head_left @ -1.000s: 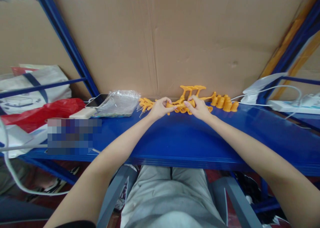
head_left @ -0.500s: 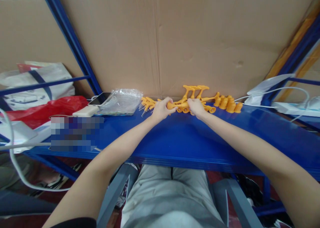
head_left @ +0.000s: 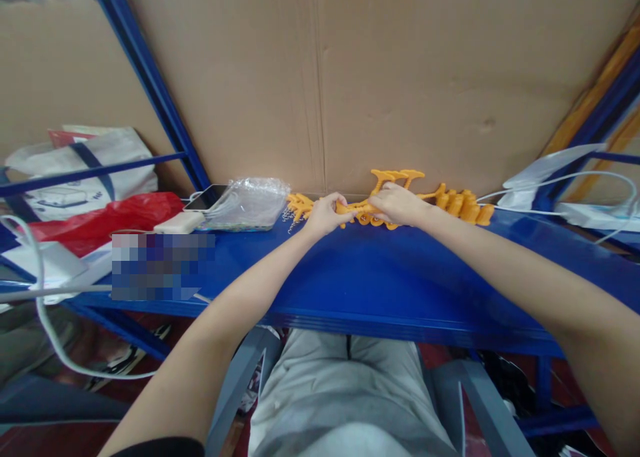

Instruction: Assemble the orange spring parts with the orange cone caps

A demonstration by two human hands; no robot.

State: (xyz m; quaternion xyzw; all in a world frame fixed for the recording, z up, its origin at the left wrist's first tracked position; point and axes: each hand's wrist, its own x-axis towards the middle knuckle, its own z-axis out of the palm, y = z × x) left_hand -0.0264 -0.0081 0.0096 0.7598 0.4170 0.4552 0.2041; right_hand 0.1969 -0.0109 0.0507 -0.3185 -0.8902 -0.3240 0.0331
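Observation:
Near the back of the blue tabletop, my left hand point(head_left: 326, 215) pinches the rounded end of a yellow plastic part point(head_left: 356, 208). My right hand point(head_left: 404, 205) is closed over the other end of the same part, its fingertips curled down. Behind the right hand stand several yellow T-shaped handles point(head_left: 397, 174). Round yellow pieces point(head_left: 376, 221) lie just below the held part, partly covered by my fingers. To the left of my left hand lie yellow branched pieces point(head_left: 299, 203) with metal spirals point(head_left: 290, 221). Yellow domed caps point(head_left: 463, 207) stand in rows at the right.
A clear plastic bag point(head_left: 257, 200), a phone point(head_left: 207, 197) and a white box point(head_left: 179, 223) sit left on the blue tabletop point(head_left: 350, 277). Farther left are a red plastic bag point(head_left: 110, 220) and white cables point(head_left: 43, 310). A cardboard sheet point(head_left: 400, 77) rises behind.
My right hand has shifted its grip on the yellow part and now covers more of the T-shaped handles. The left hand keeps its pinch. The whole view has shifted slightly.

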